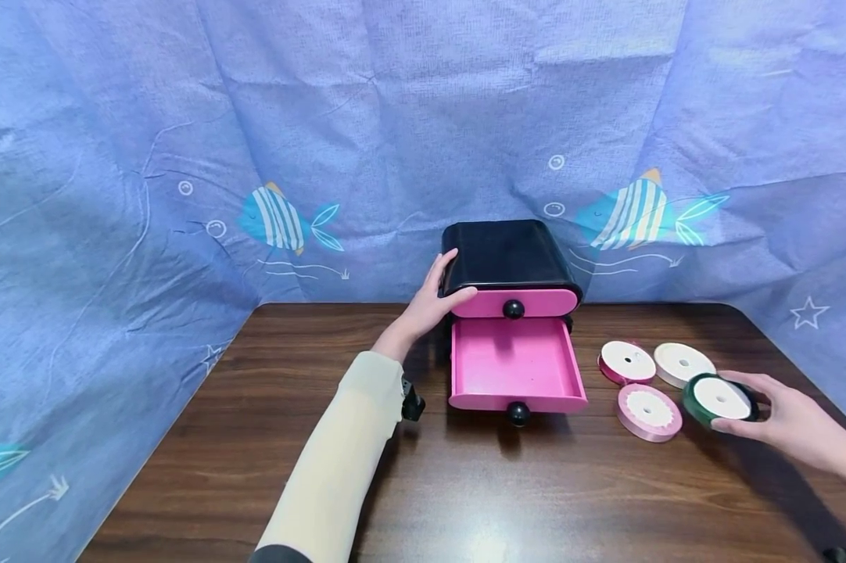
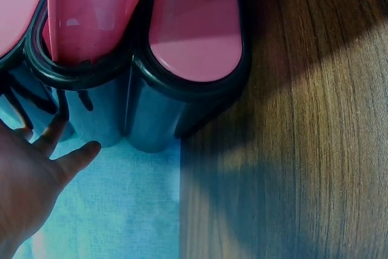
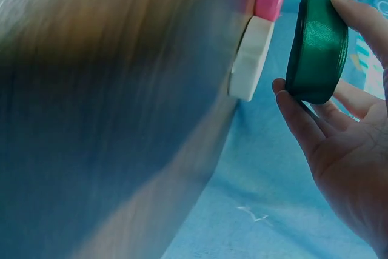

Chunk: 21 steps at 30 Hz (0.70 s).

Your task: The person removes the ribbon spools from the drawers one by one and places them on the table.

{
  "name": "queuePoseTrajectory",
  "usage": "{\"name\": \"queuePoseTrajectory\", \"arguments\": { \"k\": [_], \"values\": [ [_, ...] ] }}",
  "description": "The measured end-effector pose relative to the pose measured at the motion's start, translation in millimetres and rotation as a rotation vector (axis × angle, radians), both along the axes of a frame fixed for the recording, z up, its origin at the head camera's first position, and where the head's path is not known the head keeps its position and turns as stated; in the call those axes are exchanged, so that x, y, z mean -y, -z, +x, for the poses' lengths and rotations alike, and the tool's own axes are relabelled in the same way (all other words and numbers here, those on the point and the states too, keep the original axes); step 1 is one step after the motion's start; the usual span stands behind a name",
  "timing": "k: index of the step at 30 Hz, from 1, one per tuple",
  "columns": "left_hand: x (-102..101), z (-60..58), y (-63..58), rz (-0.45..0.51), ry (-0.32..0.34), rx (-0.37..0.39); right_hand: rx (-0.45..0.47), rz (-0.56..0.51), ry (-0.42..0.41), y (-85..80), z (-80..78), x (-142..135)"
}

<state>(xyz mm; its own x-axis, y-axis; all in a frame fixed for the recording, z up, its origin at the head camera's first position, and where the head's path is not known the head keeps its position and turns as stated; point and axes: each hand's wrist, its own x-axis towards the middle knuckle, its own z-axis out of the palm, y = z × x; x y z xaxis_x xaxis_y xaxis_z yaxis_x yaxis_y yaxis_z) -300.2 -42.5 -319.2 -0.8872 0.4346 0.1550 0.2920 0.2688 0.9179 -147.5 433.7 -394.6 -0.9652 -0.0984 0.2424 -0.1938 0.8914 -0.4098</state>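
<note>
A small black cabinet (image 1: 510, 254) with pink drawers stands at the back of the table. Its upper drawer (image 1: 485, 303) is closed, and the pink drawer (image 1: 514, 367) beneath is pulled out, with nothing inside. My left hand (image 1: 426, 307) rests against the cabinet's left side, fingers extended; in the left wrist view the hand (image 2: 36, 180) lies beside the cabinet wall. To the right, my right hand (image 1: 789, 414) grips a roll of green ribbon (image 3: 318, 43) between thumb and fingers, lifted off the table.
Three other ribbon rolls lie right of the cabinet: a dark pink roll (image 1: 627, 363), a cream roll (image 1: 683, 364) and a light pink roll (image 1: 650, 413). A blue fish-print cloth (image 1: 409, 141) hangs behind the brown wooden table (image 1: 535, 485).
</note>
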Motion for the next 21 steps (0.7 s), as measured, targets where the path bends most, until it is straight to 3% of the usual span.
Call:
{"name": "queuePoseTrajectory", "arguments": {
  "k": [12,21],
  "values": [
    [-1,0.0,-0.3,-0.006,-0.011,-0.005,0.17,0.096,0.019,4.8,-7.1,-11],
    [-2,-0.1,-0.6,-0.011,-0.003,-0.007,0.203,0.106,0.003,11.5,-15.7,-7]
  ]
}}
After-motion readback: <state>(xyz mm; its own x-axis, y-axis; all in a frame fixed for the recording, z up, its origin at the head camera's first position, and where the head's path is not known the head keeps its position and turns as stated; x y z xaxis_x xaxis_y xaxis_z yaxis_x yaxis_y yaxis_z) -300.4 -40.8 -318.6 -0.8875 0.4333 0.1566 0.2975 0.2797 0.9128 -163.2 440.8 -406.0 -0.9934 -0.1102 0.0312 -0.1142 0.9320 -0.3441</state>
